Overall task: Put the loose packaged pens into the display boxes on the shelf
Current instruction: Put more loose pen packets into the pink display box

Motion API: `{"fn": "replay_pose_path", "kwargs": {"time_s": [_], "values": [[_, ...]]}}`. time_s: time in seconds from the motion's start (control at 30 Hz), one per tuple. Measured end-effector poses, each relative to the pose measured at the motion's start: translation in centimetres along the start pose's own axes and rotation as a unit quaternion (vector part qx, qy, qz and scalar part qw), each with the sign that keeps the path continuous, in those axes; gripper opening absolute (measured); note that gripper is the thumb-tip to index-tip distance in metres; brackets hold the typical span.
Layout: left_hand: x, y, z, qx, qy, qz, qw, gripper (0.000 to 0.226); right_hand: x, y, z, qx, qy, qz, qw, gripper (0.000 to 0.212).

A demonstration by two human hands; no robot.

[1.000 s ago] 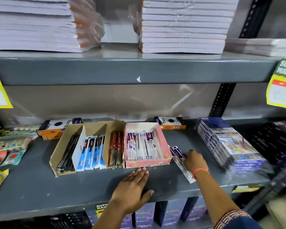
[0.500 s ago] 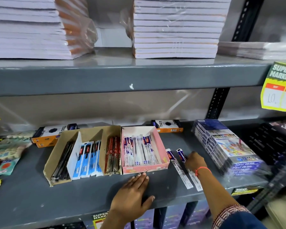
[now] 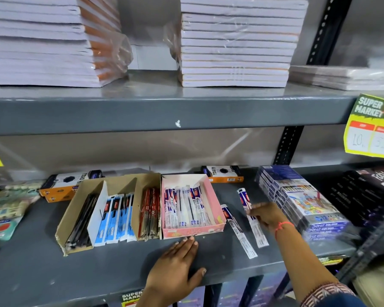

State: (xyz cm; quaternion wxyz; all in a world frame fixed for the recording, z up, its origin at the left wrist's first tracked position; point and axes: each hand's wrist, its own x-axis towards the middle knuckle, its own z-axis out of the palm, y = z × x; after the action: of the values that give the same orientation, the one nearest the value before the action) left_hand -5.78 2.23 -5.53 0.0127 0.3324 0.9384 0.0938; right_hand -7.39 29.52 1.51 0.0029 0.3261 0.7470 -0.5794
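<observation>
Two loose packaged pens lie on the grey shelf [image 3: 42, 269] right of the pink display box [image 3: 211, 196]: one pen [image 3: 238, 232] close to the box, the other pen [image 3: 256, 229] further right. My right hand [image 3: 267, 214] rests on the further pen with fingertips pressing it; it does not look lifted. My left hand [image 3: 177, 264] lies flat on the shelf, fingertips touching the pink box's front wall. The pink box holds several white-and-blue pen packs. Left of it stands a brown cardboard box [image 3: 71, 209] with black, blue and red pen packs.
Orange-and-white pencil boxes [image 3: 60, 185] lie behind the display boxes. A stack of colour-pencil packs [image 3: 297, 196] sits right beside my right hand, dark boxes [image 3: 364, 191] further right. Carded items [image 3: 5, 209] lie at far left. Notebook stacks [image 3: 235, 41] fill the upper shelf.
My right hand slid the two loose pens apart and now rests on the right one. My left hand stayed at the pink box's front. The camera moved closer and slightly up.
</observation>
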Motion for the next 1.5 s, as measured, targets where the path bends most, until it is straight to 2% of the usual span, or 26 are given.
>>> {"fn": "replay_pose_path", "kwargs": {"time_s": [0.13,0.23,0.4,0.67,0.77,0.83,0.9,1.0,1.17,1.33,1.5], "values": [[0.0,0.0,0.2,-0.002,0.000,0.005,1.000,0.075,-1.2,-1.5,0.0,0.204,-0.072,-0.021,0.976,0.019],[0.0,0.1,0.2,0.004,-0.007,0.017,1.000,0.076,-2.1,-2.3,0.4,0.260,-0.133,-0.046,0.955,0.022],[-0.1,0.0,0.2,0.000,0.012,-0.008,1.000,0.077,-3.1,-3.2,1.2,0.272,-0.176,-0.066,0.944,0.026],[-0.1,-0.2,0.6,0.003,0.011,0.008,1.000,0.077,-2.7,-4.6,3.0,0.218,-0.161,-0.079,0.959,0.026],[0.2,-0.2,0.2,0.029,0.070,0.050,0.996,0.080,-2.2,-5.6,4.4,0.166,-0.133,-0.087,0.973,0.025],[0.3,-0.1,0.2,0.029,0.072,0.069,0.995,0.073,-1.3,-6.4,5.9,0.093,-0.080,-0.087,0.989,0.021],[0.1,-0.2,-0.1,-0.020,0.004,0.018,1.000,0.077,-0.3,-7.0,7.6,-0.017,-0.022,-0.106,0.994,0.028],[0.1,-0.4,1.0,-0.036,0.018,0.013,0.999,0.076,0.1,-7.4,9.6,-0.216,0.043,-0.139,0.965,0.036],[0.5,-0.6,1.4,-0.024,0.065,0.041,0.997,0.074,0.4,-6.6,11.8,-0.360,0.042,-0.143,0.921,0.038],[0.4,-0.6,1.2,-0.060,0.040,0.052,0.996,0.060,1.0,-6.2,12.8,-0.414,0.041,-0.134,0.899,0.037],[0.2,-0.8,1.0,-0.044,0.013,0.041,0.998,0.071,1.0,-6.3,13.1,-0.446,0.051,-0.140,0.882,0.035]]}}
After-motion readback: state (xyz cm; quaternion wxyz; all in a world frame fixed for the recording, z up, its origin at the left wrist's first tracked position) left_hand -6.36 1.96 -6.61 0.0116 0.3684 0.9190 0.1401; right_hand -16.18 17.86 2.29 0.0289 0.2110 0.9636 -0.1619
